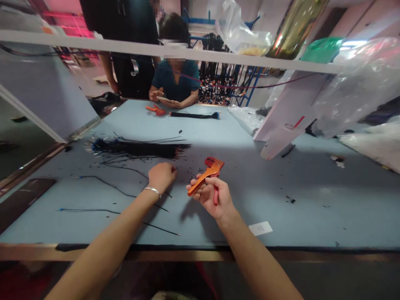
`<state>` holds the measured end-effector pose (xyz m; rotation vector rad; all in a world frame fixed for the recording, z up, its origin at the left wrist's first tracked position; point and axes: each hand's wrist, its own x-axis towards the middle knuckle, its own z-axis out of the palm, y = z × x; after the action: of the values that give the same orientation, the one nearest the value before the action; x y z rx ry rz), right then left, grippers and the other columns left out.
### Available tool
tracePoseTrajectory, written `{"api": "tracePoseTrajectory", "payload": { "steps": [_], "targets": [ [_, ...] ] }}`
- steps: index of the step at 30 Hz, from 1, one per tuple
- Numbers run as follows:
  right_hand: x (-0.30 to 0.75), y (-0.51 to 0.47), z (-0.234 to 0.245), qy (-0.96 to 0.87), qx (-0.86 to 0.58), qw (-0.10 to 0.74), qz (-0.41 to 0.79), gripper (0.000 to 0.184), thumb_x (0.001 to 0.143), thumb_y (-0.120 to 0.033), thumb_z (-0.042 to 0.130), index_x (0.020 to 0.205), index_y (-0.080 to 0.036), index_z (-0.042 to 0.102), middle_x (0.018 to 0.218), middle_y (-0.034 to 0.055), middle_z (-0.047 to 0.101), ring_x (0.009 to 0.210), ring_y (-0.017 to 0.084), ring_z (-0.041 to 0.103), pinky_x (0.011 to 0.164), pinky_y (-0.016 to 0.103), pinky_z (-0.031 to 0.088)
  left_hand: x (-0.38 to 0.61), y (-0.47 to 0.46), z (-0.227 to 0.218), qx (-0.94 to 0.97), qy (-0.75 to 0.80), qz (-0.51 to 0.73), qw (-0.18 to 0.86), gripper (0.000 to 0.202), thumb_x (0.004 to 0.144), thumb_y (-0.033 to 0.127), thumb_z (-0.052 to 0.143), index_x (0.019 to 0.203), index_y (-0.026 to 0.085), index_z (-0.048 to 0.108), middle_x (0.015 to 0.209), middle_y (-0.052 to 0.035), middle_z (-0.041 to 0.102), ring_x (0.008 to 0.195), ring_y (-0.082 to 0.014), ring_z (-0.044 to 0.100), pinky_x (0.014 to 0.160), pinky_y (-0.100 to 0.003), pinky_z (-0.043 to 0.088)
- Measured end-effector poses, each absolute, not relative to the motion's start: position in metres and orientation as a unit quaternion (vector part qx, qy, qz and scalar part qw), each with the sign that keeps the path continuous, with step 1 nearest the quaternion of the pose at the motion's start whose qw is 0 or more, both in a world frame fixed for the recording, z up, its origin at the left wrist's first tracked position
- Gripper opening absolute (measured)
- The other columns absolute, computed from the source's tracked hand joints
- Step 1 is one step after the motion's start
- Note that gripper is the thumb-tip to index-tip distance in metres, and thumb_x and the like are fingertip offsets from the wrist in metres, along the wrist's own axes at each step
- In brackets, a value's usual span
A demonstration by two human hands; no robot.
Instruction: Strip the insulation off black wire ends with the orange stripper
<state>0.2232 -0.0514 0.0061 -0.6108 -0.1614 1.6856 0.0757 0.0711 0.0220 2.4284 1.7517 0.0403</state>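
Note:
My right hand [215, 198] is closed around an orange wire stripper [204, 180] with a red jaw and a red trigger. The tool is raised over the table, its jaw pointing away from me. To its left, my left hand [161, 177] is closed in a pinch low over the tabletop; what its fingertips hold, if anything, is too small to make out. Just beyond that hand lies a thick bundle of black wires [140, 148] with blue and metal terminals at the left end. Several single black wires, one of them a loose wire [90, 210], lie under and beside my left forearm.
Across the blue-grey table [312, 221], a person [176, 83] holds a phone. Near them lie another orange tool [155, 110] and a smaller wire bundle [193, 115]. A white post [281, 112] stands right; a white label [261, 228] lies near the front edge. Black scraps are scattered about.

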Motion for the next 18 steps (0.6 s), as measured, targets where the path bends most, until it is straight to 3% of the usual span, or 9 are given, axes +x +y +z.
{"api": "tracePoseTrajectory", "payload": {
  "steps": [8, 12, 16, 18],
  "targets": [
    [0.229, -0.055, 0.003, -0.09, -0.273, 0.608, 0.74, 0.016, 0.067, -0.018, 0.061, 0.082, -0.014, 0.065, 0.081, 0.0097, 0.072, 0.08, 0.025, 0.071, 0.056, 0.027, 0.052, 0.076, 0.071, 0.013, 0.817, 0.574, 0.033, 0.047, 0.019, 0.071, 0.026, 0.06, 0.077, 0.016, 0.075, 0.088, -0.0173, 0.074, 0.088, -0.0269, 0.07, 0.069, -0.029, 0.049],
    [0.229, -0.057, 0.005, -0.081, -0.284, 0.604, 0.74, 0.014, 0.067, -0.017, 0.062, 0.08, -0.015, 0.066, 0.08, 0.0089, 0.072, 0.082, 0.026, 0.071, 0.056, 0.027, 0.053, 0.044, 0.076, 0.024, 0.792, 0.606, 0.069, 0.021, 0.035, 0.081, 0.031, 0.043, 0.083, 0.015, 0.074, 0.084, -0.008, 0.073, 0.089, -0.0191, 0.069, 0.067, -0.022, 0.045],
    [0.228, -0.059, 0.006, -0.067, -0.293, 0.606, 0.737, 0.014, 0.067, -0.016, 0.062, 0.079, -0.015, 0.067, 0.08, 0.0095, 0.072, 0.082, 0.027, 0.07, 0.054, 0.028, 0.053, -0.023, 0.087, 0.049, 0.727, 0.679, 0.099, -0.011, 0.027, 0.076, 0.028, 0.054, 0.091, 0.015, 0.073, 0.09, -0.0154, 0.073, 0.088, -0.028, 0.068, 0.066, -0.03, 0.048],
    [0.227, -0.059, 0.006, -0.064, -0.296, 0.605, 0.736, 0.013, 0.067, -0.015, 0.062, 0.08, -0.014, 0.067, 0.08, 0.0103, 0.072, 0.082, 0.028, 0.07, 0.054, 0.029, 0.053, -0.059, 0.091, 0.063, 0.693, 0.711, 0.115, -0.024, 0.027, 0.077, 0.027, 0.053, 0.09, 0.012, 0.072, 0.086, -0.0144, 0.072, 0.086, -0.0274, 0.066, 0.064, -0.03, 0.045]
  ]
}}
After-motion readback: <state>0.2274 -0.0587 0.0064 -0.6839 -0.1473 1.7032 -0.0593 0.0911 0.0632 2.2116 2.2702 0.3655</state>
